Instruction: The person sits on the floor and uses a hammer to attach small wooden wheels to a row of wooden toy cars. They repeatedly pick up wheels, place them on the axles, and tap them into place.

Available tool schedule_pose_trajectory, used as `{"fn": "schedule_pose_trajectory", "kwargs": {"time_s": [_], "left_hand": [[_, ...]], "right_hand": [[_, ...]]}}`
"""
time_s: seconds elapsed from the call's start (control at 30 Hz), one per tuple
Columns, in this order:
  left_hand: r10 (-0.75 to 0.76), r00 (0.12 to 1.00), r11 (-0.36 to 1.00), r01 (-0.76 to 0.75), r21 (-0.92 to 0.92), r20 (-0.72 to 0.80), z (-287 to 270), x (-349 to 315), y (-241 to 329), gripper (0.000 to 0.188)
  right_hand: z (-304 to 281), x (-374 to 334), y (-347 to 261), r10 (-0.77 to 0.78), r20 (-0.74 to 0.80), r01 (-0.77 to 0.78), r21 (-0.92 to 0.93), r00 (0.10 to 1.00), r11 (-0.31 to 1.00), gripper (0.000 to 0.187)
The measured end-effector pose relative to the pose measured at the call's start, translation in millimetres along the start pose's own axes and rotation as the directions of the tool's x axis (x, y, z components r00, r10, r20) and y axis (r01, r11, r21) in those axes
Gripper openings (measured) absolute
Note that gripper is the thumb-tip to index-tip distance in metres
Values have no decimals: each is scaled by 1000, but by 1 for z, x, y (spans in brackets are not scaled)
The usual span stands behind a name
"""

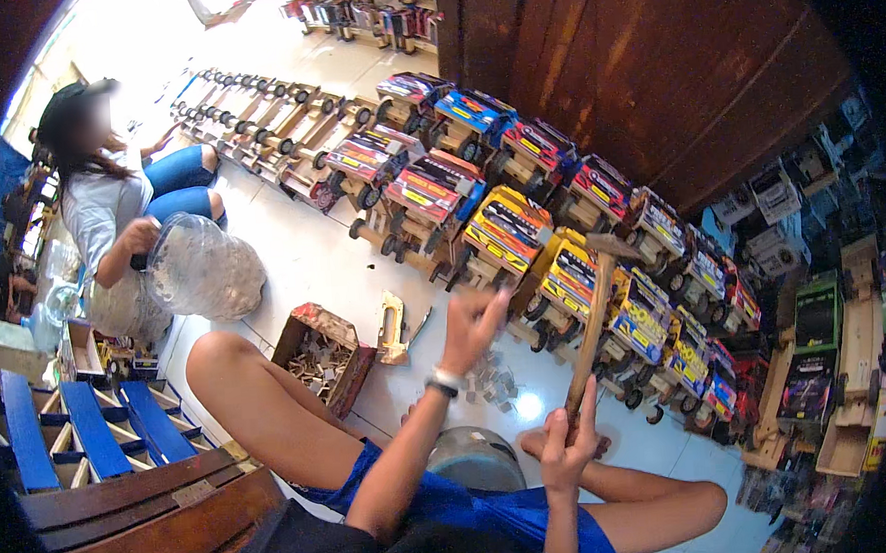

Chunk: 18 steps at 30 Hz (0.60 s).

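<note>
My right hand (569, 450) is closed round the lower wooden handle of a hammer (591, 344), one finger stretched along it. The hammer tilts up, its head in front of the row of toy trucks. My left hand (469, 330), slightly blurred, hovers in front of an orange and black toy truck (509, 231). Its thumb stands apart from the fingers, and I see nothing held. Below the hands, small grey pieces (491, 384) lie on the tiles. A dark rounded block or pot (476, 457) stands between my legs.
Several toy trucks stand in rows ahead, with unpainted wooden chassis (255, 126) farther left. An open box (348, 382) of small wooden pieces sits by my left knee. A person (108, 194) crouches at left beside a filled clear plastic bag (207, 269). Blue slatted pieces (95, 425) lie at lower left.
</note>
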State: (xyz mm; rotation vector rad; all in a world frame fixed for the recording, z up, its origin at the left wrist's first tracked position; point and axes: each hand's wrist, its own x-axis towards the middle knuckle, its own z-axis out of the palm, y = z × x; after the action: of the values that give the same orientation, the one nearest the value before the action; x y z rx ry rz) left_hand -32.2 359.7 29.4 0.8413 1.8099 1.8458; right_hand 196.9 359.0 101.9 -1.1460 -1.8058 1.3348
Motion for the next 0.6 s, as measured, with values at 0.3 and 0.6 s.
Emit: {"fn": "schedule_pose_trajectory", "kwargs": {"time_s": [0.3,0.6], "left_hand": [[-145,986,561,154,813,-86,23,-119,-168,43],[-328,919,740,106,664,218,-4,-97,-210,37]], "right_hand": [[0,-5,14,13,86,-18,58,996,998,61],[-7,-22,28,38,90,-45,85,995,995,61]]}}
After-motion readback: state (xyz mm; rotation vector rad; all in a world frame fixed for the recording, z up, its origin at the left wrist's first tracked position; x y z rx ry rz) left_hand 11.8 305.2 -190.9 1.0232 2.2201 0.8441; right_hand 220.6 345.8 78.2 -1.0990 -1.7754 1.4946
